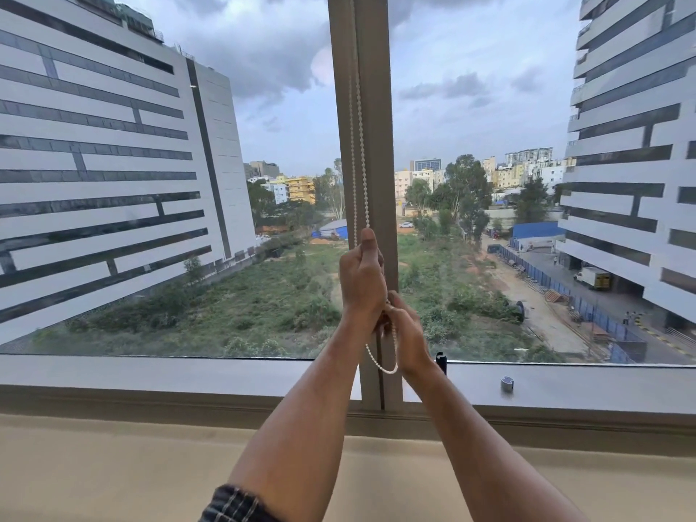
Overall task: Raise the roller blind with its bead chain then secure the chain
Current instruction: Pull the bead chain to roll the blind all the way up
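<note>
Nearest the camera, a checked sleeve (235,504) cuffs the left forearm, which rises from bottom centre and angles up and slightly right. The right forearm comes in from the lower right and angles up and left, so both arms converge in front of the window mullion (371,145). Beneath them lies a beige sill (113,476), then the grey window frame (150,371). Right hand (408,333) sits lower, back of hand to the camera, fingers curled closed around the bead chain (359,145); the chain's bottom loop hangs just below and left of this hand. Left hand (361,278) is directly above, touching the right, fist closed on the chain with the thumb pointing up along the strand. From the left fist two white strands run up against the mullion and out of the top edge. A small metal fitting (507,384) sits on the frame, well right. Beyond the glass: office blocks, scrubland.
</note>
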The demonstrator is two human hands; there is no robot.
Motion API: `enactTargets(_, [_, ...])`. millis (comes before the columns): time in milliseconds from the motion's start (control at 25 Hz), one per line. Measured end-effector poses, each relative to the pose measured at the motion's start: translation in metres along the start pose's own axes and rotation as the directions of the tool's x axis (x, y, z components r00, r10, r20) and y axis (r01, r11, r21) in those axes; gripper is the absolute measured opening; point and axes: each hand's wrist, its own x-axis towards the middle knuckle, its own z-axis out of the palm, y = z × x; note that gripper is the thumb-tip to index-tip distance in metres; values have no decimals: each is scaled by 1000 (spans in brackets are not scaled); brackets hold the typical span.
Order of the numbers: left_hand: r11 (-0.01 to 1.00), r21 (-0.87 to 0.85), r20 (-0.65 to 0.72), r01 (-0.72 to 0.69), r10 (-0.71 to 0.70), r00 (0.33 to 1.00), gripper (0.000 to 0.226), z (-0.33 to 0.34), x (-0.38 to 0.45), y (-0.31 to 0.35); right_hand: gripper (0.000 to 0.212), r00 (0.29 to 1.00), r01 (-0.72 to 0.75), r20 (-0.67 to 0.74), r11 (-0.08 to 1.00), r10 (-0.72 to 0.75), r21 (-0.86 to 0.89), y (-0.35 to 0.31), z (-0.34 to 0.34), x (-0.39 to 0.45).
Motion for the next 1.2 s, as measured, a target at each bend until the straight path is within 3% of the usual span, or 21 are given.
enactTargets(160, [999,30,17,29,-30,999,69,-7,-27,-30,27,966,123,-228,992,-122,-9,-36,0,31])
enactTargets(320, [996,-19,37,85,-84,996,61,-7,-56,-46,38,988,140,-80,980,-130,141,-83,25,61])
enactTargets(400, [996,15,24,88,-88,996,62,-7,-69,-57,42,995,100,-5,989,-100,106,-90,38,65])
enactTargets(560, [995,25,101,98,-100,990,58,-16,-82,-72,43,998,54,-34,996,-52,69,-74,38,52])
enactTargets(760, [970,229,133,-82,53,990,29,-44,-60,-66,43,998,50,-53,990,-44,132,-61,30,43])
enactTargets(920, [983,168,-22,-69,74,997,42,-38,-16,-23,40,996,78,-55,995,-75,58,-36,32,31])
enactTargets(1040, [999,-44,100,3,2,995,52,-17,12,13,31,997,17,-72,1000,-17,3,-12,36,16])
enactTargets(1200, [986,-78,203,150,-132,970,64,-3,15,28,40,993,4,-115,997,-13,-78,-6,30,6])
